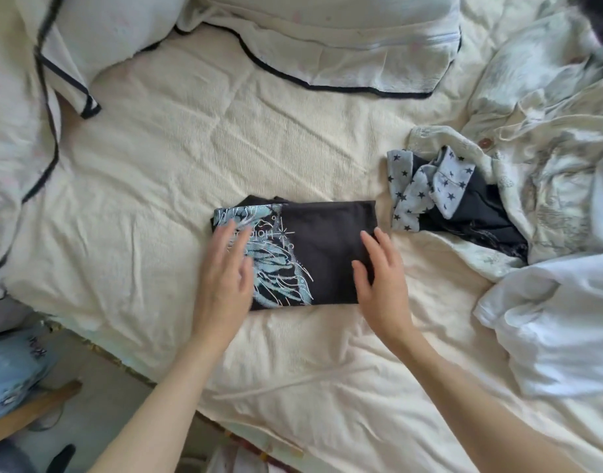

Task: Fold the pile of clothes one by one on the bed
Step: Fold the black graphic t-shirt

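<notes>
Fingers (231,247) flat on folded shirt (327,254); pile (464,199) seemingly beside.

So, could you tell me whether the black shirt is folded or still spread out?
Folded. The black shirt lies as a compact rectangle on the bed, its print wrapped round one end, between both hands.

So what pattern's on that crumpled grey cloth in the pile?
Small dark stars on the grey cloth, seen in the head view.

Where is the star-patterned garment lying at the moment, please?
In the head view the star-patterned garment lies crumpled right of centre on the bed, just right of the folded black shirt and against the pile of pale clothes.
</notes>
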